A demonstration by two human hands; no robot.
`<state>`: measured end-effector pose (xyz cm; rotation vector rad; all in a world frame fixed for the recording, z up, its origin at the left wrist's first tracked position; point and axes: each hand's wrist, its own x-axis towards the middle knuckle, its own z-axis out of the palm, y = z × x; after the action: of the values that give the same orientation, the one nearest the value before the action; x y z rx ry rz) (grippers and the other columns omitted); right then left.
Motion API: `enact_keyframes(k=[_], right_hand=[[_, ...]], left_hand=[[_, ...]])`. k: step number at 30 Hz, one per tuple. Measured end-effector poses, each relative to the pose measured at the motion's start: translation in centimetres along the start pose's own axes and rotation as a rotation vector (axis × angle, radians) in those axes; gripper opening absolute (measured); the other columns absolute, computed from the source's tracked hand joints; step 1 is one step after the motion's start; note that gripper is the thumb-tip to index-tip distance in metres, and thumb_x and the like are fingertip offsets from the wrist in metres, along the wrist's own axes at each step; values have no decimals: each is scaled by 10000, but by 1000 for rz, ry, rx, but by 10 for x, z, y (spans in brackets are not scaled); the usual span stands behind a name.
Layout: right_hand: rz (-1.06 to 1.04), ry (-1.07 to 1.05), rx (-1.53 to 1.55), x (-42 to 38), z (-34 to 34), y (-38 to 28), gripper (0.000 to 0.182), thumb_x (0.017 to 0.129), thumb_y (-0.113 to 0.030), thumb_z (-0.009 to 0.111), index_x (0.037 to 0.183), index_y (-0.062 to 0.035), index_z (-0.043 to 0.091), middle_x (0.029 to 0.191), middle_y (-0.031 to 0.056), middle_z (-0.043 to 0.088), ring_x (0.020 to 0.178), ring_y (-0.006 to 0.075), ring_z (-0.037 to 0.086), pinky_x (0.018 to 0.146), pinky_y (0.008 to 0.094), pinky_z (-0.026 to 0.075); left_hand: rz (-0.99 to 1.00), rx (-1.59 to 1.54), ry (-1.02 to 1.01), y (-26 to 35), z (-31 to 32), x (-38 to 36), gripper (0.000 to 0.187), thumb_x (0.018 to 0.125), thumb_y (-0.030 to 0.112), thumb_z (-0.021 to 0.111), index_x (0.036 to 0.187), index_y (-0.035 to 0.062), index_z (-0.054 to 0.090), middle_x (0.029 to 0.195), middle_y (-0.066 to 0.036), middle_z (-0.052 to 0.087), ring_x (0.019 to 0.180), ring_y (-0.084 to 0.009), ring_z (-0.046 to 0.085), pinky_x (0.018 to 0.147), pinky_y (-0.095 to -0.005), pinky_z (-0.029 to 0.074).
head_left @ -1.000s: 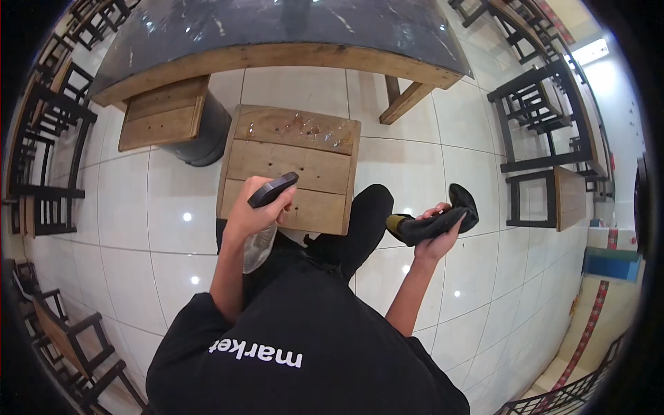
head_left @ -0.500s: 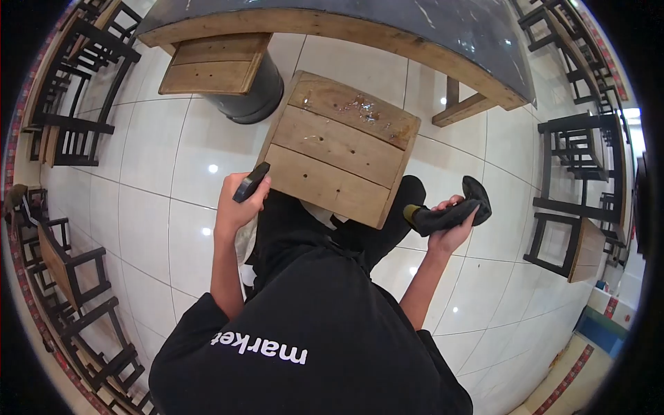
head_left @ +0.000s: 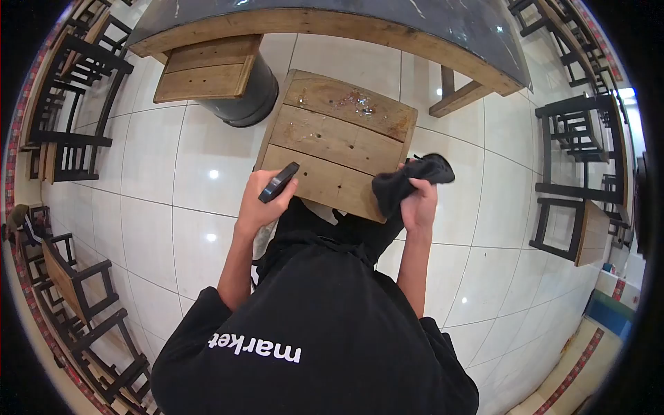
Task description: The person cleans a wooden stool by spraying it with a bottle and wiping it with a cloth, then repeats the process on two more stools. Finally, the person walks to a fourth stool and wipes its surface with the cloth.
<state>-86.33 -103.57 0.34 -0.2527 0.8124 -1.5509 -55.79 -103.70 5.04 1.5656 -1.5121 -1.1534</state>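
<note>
Edges/room: wooden stool point(head_left: 332, 142) before the marble-patterned table point(head_left: 415, 24), open tiled floor point(head_left: 460, 200) to its right | Right hand point(head_left: 420, 209): closed on bunched black cloth point(head_left: 393, 190), between thumb and fingers, at stool's near-right corner, contact unclear | Left hand point(head_left: 259, 199): wrapped round black-topped bottle point(head_left: 279, 182), contents hidden | Grey bin point(head_left: 243, 100): inside unseen

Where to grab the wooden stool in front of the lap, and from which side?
By opposite side edges of the stool, I'd say, reaching in from the near side. The seat is flat with straight edges, and the shiny spots lie mostly on its far plank. The black cloth overlaps the right edge, so clear that first.
</note>
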Motion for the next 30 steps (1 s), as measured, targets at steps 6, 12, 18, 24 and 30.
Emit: enact_keyframes(k=[6, 12, 18, 24, 30], right_hand=[[-140, 93, -397, 9, -2, 11, 347, 922, 6, 559, 1253, 22, 458, 1115, 115, 595, 1035, 206, 584, 948, 333, 464], [-237, 138, -513, -5, -10, 11, 249, 957, -98, 569, 1147, 59, 539, 1052, 139, 650, 934, 212, 651, 871, 333, 517], [-471, 166, -826, -10, -37, 7, 228, 956, -143, 586, 1076, 51, 593, 963, 109, 672, 899, 180, 650, 850, 302, 512], [-557, 278, -749, -15, -37, -1, 249, 938, -168, 628, 1061, 48, 619, 981, 84, 676, 910, 132, 606, 841, 277, 467], [-450, 259, -426, -17, -25, -6, 302, 972, -244, 567, 1105, 27, 579, 1014, 83, 660, 926, 166, 617, 876, 319, 490]], left_hand=[[93, 52, -139, 13, 26, 5, 226, 808, 137, 638, 669, -29, 571, 474, -93, 425, 441, -113, 398, 445, -313, 321], [31, 84, -212, 12, 33, 10, 213, 778, 151, 655, 680, -25, 588, 500, -142, 473, 430, -221, 442, 463, -342, 352], [114, 102, -271, 6, 39, 12, 217, 775, 149, 645, 671, -28, 575, 517, -148, 481, 450, -265, 442, 483, -352, 372], [198, 192, -354, 12, 44, 17, 174, 798, 118, 643, 706, -19, 591, 522, -101, 501, 488, -149, 502, 501, -316, 399], [240, 76, -292, 9, 48, 13, 185, 793, 135, 645, 707, -19, 591, 545, -128, 525, 470, -194, 491, 506, -331, 399]])
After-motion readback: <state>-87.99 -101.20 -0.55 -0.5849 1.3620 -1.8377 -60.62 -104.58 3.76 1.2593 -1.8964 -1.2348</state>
